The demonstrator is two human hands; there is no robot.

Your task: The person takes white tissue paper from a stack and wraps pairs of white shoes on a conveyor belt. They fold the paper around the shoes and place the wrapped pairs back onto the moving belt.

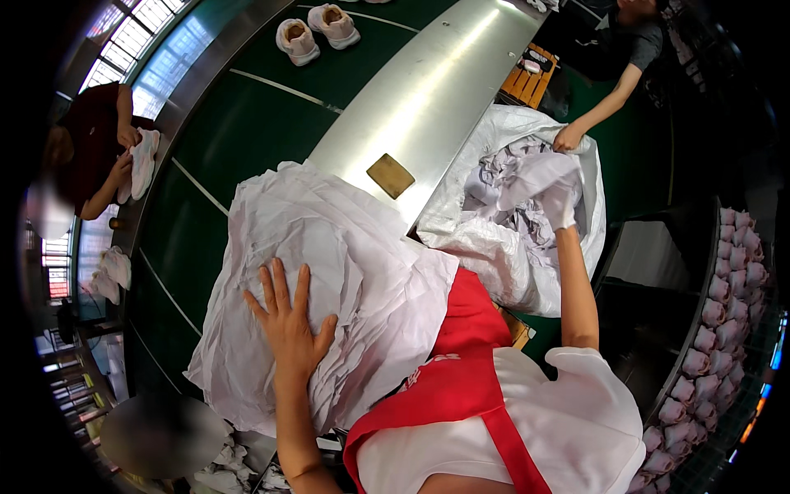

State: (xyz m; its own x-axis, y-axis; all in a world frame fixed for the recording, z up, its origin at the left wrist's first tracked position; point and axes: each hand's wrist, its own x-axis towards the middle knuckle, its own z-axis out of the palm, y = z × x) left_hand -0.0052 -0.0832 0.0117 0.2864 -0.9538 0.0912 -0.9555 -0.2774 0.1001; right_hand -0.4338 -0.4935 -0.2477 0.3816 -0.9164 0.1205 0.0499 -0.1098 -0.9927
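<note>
My left hand (292, 325) lies flat with fingers spread on a broad pile of thin white paper sheets (395, 284) in front of me. My right arm reaches out to the right, over a white woven sack (485, 259). On that side my right hand (560, 206), in a white glove, is closed on a sheet of white paper (539, 177) at the mouth of the sack. Its fingertips blend into the paper. Crumpled paper (527, 235) fills the sack, and another person's hand (568, 138) grips its far rim.
A metal table (395, 107) bears a brown block (390, 176). Beyond the paper runs a green conveyor belt (271, 115) with pale shoes (333, 26). At left a person handles a white shoe (144, 165). A rack of pink-white shoes (708, 337) stands at right.
</note>
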